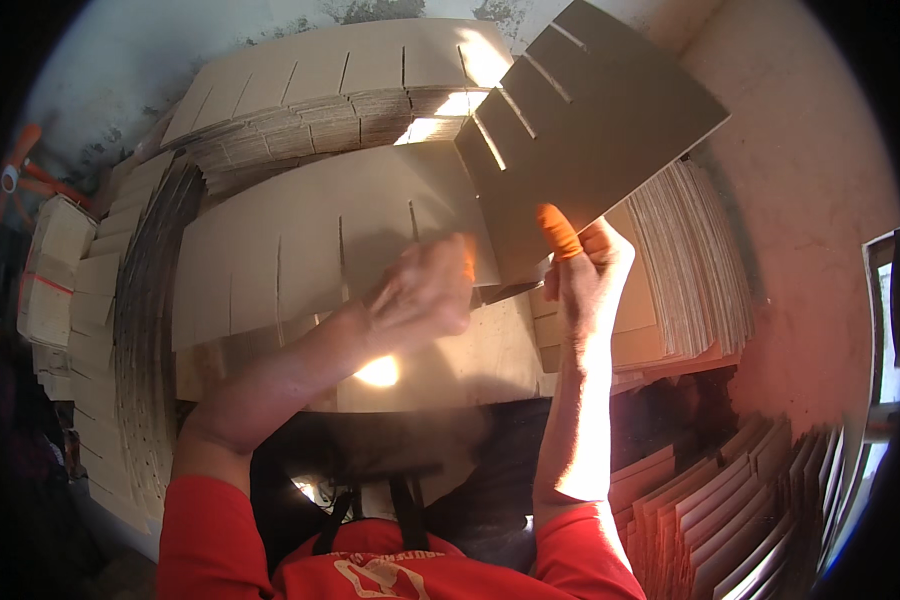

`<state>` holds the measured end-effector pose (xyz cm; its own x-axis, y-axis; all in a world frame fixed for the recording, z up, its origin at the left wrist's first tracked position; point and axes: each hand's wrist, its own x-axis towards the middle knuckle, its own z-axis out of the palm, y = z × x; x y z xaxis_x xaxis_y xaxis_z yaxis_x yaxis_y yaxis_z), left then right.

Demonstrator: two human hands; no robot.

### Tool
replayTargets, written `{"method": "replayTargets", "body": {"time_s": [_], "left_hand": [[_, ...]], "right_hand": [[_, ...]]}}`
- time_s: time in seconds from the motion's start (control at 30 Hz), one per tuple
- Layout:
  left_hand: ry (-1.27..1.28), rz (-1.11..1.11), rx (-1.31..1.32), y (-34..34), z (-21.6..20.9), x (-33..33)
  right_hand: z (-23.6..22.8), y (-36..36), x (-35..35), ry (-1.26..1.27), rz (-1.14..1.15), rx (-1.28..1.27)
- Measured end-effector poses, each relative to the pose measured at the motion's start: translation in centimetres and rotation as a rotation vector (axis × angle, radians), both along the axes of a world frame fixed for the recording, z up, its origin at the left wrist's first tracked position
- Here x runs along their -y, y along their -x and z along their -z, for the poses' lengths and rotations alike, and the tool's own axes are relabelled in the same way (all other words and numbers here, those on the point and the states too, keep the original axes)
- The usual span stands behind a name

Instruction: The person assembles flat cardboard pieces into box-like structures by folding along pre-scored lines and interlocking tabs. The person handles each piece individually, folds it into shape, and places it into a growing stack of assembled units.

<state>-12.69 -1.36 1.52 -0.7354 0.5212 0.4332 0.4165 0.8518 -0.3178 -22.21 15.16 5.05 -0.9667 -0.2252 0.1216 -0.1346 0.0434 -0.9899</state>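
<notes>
My right hand pinches the near edge of a raised cardboard sheet, its thumb on top in an orange finger cover. Several narrow slots run in from that sheet's upper left edge. A lighter slotted cardboard panel spreads to the left and meets the raised one along a crease-like line; whether they are one piece I cannot tell. At the lighter panel's lower edge, my left hand is curled closed and slightly blurred, with orange on its thumb. Its fingertips are hidden.
Slotted cardboard stacks stand at the back and along the left. Another thick stack is beside my right hand. More upright sheets lean at the lower right. A pale work board lies below my hands; a wall bounds the right.
</notes>
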Motion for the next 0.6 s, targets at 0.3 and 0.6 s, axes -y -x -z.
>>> {"method": "replayTargets", "body": {"time_s": [0.3,0.6], "left_hand": [[-0.47,-0.151,0.205,-0.1,-0.2,-0.6],[-0.357,-0.342,-0.374,14.4,-0.7,10.5]], "right_hand": [[2.2,-0.8,1.1,0.054,0.054,0.008],[3.0,-0.6,1.0,0.098,0.125,-0.106]]}}
